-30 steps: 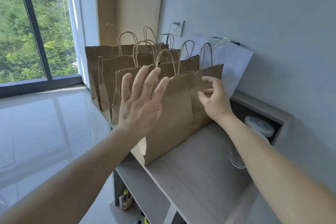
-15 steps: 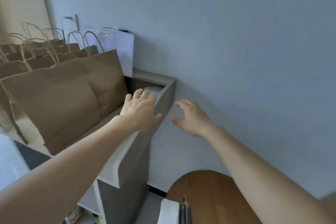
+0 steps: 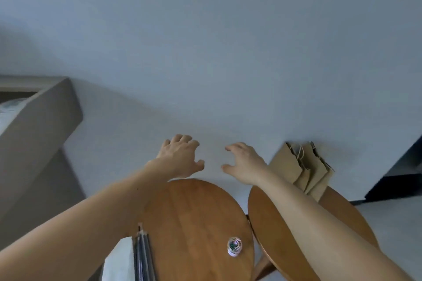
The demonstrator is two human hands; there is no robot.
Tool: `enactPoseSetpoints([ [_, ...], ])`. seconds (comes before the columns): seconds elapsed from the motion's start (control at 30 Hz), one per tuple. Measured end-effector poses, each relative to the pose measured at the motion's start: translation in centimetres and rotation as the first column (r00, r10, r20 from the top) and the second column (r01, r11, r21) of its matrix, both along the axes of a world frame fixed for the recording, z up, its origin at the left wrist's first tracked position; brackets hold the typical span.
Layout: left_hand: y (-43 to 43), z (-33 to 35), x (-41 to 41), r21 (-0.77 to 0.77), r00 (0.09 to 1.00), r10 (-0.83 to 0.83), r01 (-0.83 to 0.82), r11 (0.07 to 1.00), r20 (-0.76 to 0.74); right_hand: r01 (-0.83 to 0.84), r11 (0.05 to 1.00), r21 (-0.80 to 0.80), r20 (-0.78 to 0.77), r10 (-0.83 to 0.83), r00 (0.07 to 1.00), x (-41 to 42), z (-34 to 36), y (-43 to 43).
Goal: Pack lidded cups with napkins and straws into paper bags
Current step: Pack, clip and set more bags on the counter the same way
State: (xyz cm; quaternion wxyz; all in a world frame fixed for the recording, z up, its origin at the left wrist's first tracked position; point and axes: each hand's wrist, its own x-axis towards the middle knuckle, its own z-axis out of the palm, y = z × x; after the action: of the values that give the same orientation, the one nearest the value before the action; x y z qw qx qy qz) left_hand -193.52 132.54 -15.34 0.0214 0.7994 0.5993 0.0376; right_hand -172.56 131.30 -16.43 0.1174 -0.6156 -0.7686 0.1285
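Both of my arms reach forward over two round wooden tables. My left hand [image 3: 180, 157] hovers above the far edge of the left table [image 3: 194, 219], fingers loosely curled, holding nothing. My right hand [image 3: 244, 162] hangs a short way to its right, also empty with relaxed fingers. A few folded brown paper bags [image 3: 301, 169] with twine handles lean against the wall on the right table [image 3: 342, 212], just right of my right wrist. A stack of dark wrapped straws [image 3: 142, 255] lies at the left table's near edge beside white napkins [image 3: 118, 260].
A small clear container of coloured paper clips [image 3: 234, 246] sits on the left table. The grey shelf unit [image 3: 38, 121] rises at the left, with a clear lidded cup [image 3: 11, 105] in its recess. A dark object [image 3: 402, 178] stands at the far right. The wall is close ahead.
The view has swung right, from the row of standing bags on the shelf to the two round tables. Both hands have left the shelf and now hover over the tables, empty.
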Motion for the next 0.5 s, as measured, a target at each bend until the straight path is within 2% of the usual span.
enactPoseSetpoints([
  [0.17, 4.2, -2.1, 7.8, -0.082, 0.989, -0.146, 0.148, 0.986, 0.035, 0.187, 0.98, -0.068, -0.014, -0.188, 0.982, 7.3, -1.8, 0.5],
  [0.3, 6.6, -3.9, 13.0, -0.153, 0.969, -0.234, 0.244, 0.958, 0.081, 0.332, 0.939, -0.093, 0.044, -0.33, 0.943, 12.7, -3.0, 1.1],
  [0.5, 9.9, -6.6, 18.3, -0.198, 0.949, -0.3, 0.314, 0.928, 0.098, 0.436, 0.884, -0.168, 0.108, -0.423, 0.9, 18.8, -5.8, 2.3],
])
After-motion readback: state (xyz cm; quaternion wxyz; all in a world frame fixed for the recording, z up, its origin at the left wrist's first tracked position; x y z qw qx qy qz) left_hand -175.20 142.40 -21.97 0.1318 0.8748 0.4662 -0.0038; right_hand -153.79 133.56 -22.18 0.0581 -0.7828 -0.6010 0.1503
